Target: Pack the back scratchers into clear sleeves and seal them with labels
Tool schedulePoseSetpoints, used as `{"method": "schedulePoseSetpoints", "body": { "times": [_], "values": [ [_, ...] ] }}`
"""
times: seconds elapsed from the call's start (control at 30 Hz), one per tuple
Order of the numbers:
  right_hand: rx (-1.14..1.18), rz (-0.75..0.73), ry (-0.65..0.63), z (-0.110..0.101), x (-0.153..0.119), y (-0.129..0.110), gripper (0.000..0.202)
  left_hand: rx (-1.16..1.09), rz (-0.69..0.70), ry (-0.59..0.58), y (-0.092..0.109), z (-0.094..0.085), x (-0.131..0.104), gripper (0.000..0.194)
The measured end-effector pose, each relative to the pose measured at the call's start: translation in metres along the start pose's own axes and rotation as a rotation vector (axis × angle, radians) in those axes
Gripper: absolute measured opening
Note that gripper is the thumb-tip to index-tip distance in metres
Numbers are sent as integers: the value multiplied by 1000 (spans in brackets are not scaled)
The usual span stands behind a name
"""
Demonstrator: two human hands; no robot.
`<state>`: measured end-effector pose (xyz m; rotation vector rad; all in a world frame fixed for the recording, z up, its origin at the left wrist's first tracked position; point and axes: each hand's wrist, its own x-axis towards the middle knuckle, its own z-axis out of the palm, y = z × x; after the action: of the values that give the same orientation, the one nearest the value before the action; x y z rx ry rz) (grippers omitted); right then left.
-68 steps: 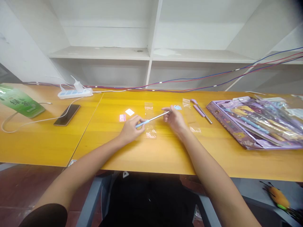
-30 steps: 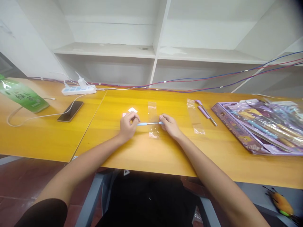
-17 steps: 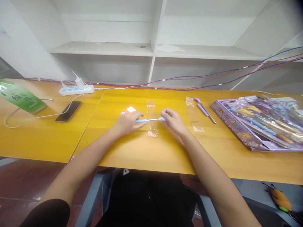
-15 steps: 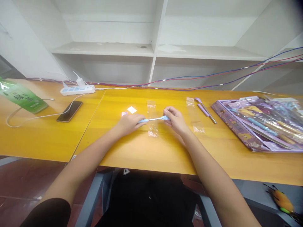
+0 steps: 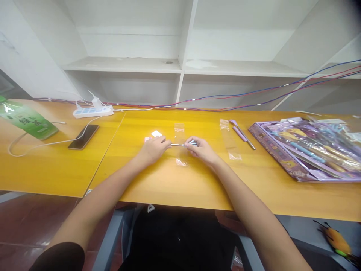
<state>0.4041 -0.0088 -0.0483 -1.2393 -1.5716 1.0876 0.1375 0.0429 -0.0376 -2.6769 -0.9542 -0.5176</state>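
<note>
Stick [image 5: 176, 144], in the head view, spans the gap between left hand [image 5: 153, 149] and right hand [image 5: 201, 149], both closed on its ends (a bluish piece [image 5: 193, 143] shows in the right); they seem to be adjusting that end, which calls for steady alignment. Sideways room remains before the purple box [image 5: 278, 156], and the table [image 5: 180, 184] edge lies well nearer the body.

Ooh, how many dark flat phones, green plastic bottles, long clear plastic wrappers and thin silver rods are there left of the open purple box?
Dark flat phone: 1
Green plastic bottle: 1
Long clear plastic wrappers: 2
Thin silver rods: 2
Total: 6
</note>
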Motion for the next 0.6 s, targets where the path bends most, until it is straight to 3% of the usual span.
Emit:
{"method": "schedulePoseSetpoints", "body": {
  "times": [0.17,0.27,0.4,0.5,0.6],
  "values": [
    [-794,-376,-14,0,4,-18,30,30,59,-62,-1,-8,7,35],
    [-1207,-333,-38,14,3,-41,35,20,39,-150,12,-15,10,38],
    [-1370,-167,-134,28,-2,-61,41,-3,-27,-285,25,-25,9,40],
    [-1415,-130,-123,9,-12,-59,41,-9,-8,-349,2,-38,3,33],
    [-1469,-102,-9,-51,-35,-42,39,-6,-32,-380,-55,-57,-18,24]
  ]
}}
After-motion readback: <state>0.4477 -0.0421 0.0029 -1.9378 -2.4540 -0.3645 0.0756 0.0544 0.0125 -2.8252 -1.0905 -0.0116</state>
